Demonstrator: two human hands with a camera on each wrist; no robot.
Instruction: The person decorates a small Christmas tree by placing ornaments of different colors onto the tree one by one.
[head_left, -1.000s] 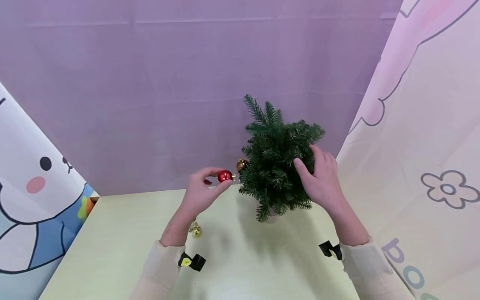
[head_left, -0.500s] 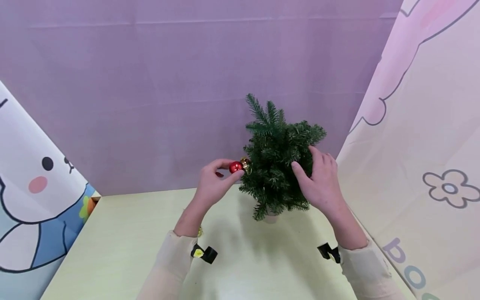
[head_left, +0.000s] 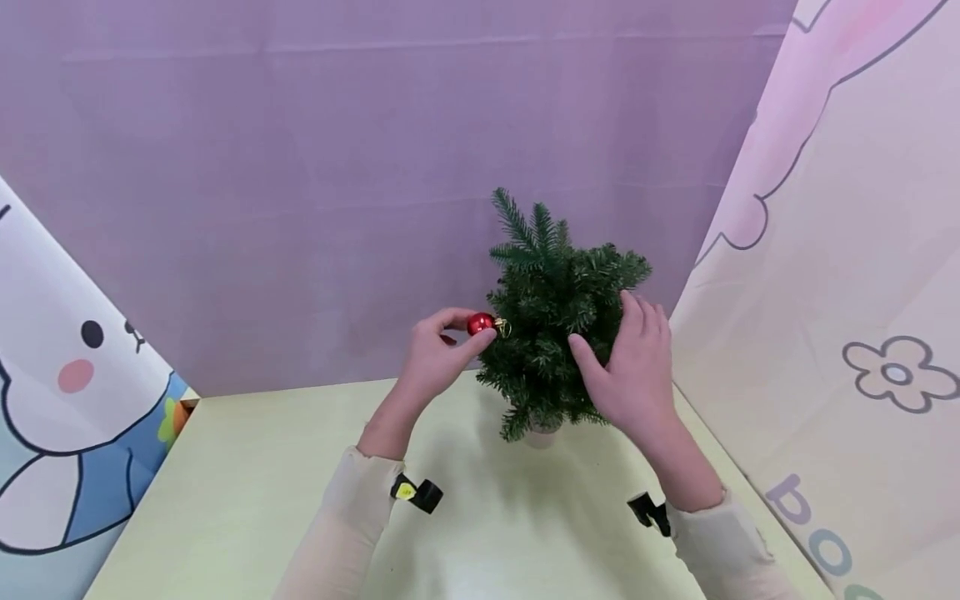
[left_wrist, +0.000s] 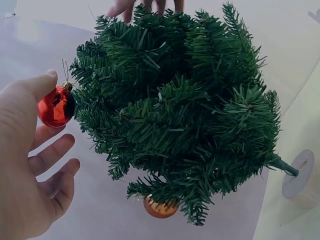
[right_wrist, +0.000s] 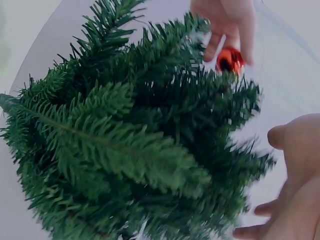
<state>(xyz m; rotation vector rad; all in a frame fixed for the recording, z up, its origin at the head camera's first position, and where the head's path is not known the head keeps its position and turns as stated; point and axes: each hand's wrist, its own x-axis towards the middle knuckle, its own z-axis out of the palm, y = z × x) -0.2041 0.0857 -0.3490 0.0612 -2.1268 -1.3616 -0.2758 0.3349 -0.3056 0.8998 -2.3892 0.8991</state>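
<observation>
A small artificial Christmas tree [head_left: 547, 333] stands on the table in a pale round base [left_wrist: 298, 174]. Between thumb and fingers, my left hand [head_left: 438, 354] pinches a red bauble [head_left: 480, 323] at the tree's left side. The bauble's gold cap and thin loop [left_wrist: 65, 72] face the branches. My right hand [head_left: 633, 367] is at the tree's right side, fingers spread and thumb in front of the needles, holding nothing; whether it touches them I cannot tell. An orange-gold bauble [left_wrist: 161, 206] hangs low on the tree in the left wrist view.
A pale yellow tabletop [head_left: 262, 483] lies under the tree. Behind it rises a purple cloth backdrop [head_left: 300, 208]. Printed panels flank the table, one with a cartoon animal [head_left: 82, 367] on the left, one with a flower [head_left: 896, 373] on the right.
My left hand has moved right and slightly up, bringing the red bauble against the tree's left edge. The gold bauble there is now hidden in the head view. The right hand has shifted slightly left.
</observation>
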